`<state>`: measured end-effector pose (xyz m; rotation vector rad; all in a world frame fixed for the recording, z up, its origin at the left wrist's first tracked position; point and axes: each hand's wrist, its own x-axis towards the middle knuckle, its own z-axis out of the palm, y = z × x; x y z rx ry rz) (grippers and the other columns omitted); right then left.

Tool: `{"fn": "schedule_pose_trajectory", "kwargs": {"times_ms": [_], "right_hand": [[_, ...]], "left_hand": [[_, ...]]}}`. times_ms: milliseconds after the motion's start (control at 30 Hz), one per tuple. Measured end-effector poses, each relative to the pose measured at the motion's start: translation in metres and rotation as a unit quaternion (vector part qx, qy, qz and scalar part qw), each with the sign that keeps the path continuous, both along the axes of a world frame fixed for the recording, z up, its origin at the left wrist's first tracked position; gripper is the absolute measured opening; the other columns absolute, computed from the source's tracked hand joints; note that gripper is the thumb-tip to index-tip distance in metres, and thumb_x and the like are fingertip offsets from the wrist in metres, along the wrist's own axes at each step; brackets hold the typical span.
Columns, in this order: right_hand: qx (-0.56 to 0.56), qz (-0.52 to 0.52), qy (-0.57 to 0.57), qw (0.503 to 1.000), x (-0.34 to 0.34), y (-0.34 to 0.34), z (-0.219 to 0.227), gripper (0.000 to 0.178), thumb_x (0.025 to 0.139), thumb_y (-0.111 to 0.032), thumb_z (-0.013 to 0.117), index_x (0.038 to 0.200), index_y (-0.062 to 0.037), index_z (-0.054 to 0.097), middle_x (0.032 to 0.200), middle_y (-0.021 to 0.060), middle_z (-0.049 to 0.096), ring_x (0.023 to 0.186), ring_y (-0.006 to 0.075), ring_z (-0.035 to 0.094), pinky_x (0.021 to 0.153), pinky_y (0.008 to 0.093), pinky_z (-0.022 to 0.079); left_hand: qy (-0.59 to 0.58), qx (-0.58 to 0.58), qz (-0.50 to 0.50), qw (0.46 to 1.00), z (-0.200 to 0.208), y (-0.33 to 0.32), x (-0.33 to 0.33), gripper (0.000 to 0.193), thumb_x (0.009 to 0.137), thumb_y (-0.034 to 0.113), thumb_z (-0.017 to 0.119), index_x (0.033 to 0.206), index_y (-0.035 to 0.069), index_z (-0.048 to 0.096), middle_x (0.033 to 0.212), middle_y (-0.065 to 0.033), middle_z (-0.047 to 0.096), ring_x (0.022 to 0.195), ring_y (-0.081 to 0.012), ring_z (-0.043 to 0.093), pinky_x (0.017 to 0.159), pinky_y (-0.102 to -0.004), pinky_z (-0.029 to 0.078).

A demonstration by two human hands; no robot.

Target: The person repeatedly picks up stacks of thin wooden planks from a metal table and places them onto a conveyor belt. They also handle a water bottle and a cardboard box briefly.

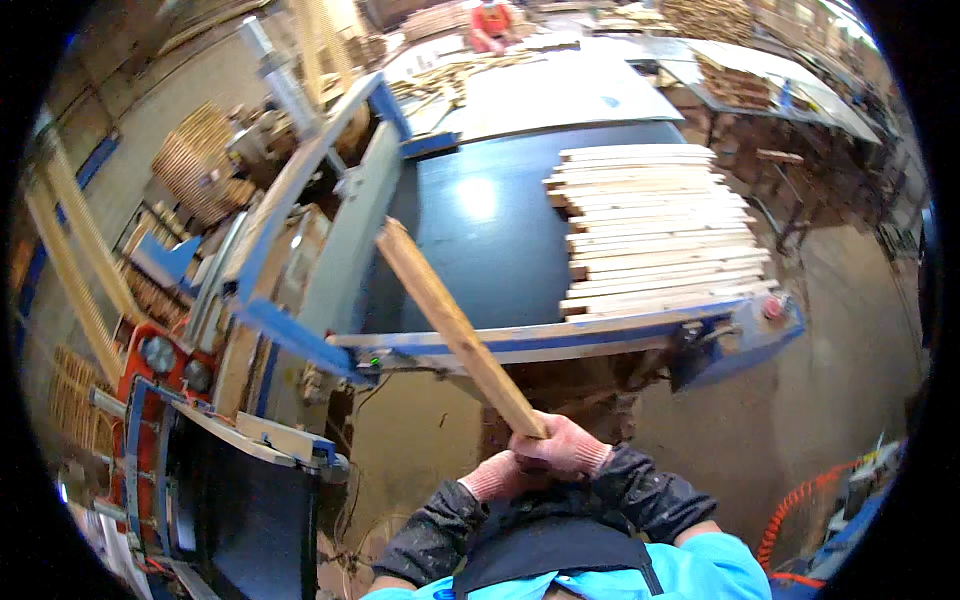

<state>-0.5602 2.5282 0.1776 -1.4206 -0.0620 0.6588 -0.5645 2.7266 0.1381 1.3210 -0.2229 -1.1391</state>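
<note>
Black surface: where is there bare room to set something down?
The black surface is bare across its middle, between the grey-green panel on the left and the wooden strips; the wooden board crosses its near-left part in view. Strips crowd the right side.

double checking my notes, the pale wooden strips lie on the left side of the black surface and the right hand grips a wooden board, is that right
Not quite: the head view shows the pale wooden strips on the right side of the black surface, not the left. The right hand does grip a wooden board.
</note>
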Motion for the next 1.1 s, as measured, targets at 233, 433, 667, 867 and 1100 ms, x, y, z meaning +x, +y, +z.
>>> {"fn": "schedule_pose_trajectory", "kwargs": {"times_ms": [233,433,667,867,1100], "right_hand": [[-0.080,-0.215,0.057,0.972,-0.097,-0.136,-0.016,0.053,0.100,-0.019,0.076,0.150,-0.0088,0.061,0.104,-0.0024,0.069,0.098,0.0083,0.060,0.092,0.0289,0.053],[-0.075,-0.319,-0.005,0.945,-0.123,-0.167,-0.014,0.052,0.101,-0.019,0.078,0.149,-0.0074,0.060,0.106,-0.0029,0.067,0.099,0.0084,0.059,0.094,0.0298,0.052],[-0.264,-0.362,-0.169,0.878,-0.127,-0.237,0.001,0.068,0.094,-0.014,0.080,0.157,-0.0053,0.055,0.124,0.0175,0.077,0.107,0.0229,0.075,0.093,0.0348,0.059],[-0.386,-0.396,-0.311,0.773,-0.128,-0.393,0.031,0.072,0.089,-0.015,0.082,0.155,-0.0073,0.054,0.108,0.0209,0.076,0.096,0.0405,0.075,0.083,0.0455,0.062],[-0.325,-0.481,-0.301,0.757,-0.179,-0.585,0.073,0.069,0.091,-0.014,0.081,0.155,-0.0065,0.056,0.117,0.0254,0.075,0.104,0.0368,0.077,0.085,0.0431,0.062]], "left_hand": [[-0.218,-0.114,0.260,0.934,0.075,-0.093,0.119,0.042,0.102,-0.003,0.066,0.144,0.003,0.064,0.126,-0.0028,0.070,0.111,-0.0141,0.066,0.100,-0.0299,0.056],[-0.286,-0.249,0.226,0.897,0.144,-0.195,0.182,0.067,0.102,0.008,0.075,0.162,0.004,0.045,0.147,-0.0117,0.064,0.124,-0.0197,0.066,0.105,-0.0322,0.059],[-0.421,-0.277,0.204,0.839,0.198,-0.297,0.199,0.020,0.103,0.014,0.073,0.122,0.008,0.075,0.112,-0.0078,0.077,0.100,-0.0135,0.073,0.089,-0.0302,0.063],[-0.551,-0.239,0.247,0.760,0.261,-0.433,0.196,0.019,0.098,0.002,0.079,0.117,0.001,0.076,0.104,-0.0035,0.077,0.093,-0.0077,0.069,0.085,-0.0227,0.056],[-0.634,-0.305,0.192,0.684,0.307,-0.675,0.162,0.015,0.100,0.004,0.078,0.114,0.000,0.079,0.102,-0.0022,0.077,0.093,-0.0084,0.068,0.085,-0.0240,0.057]]}}
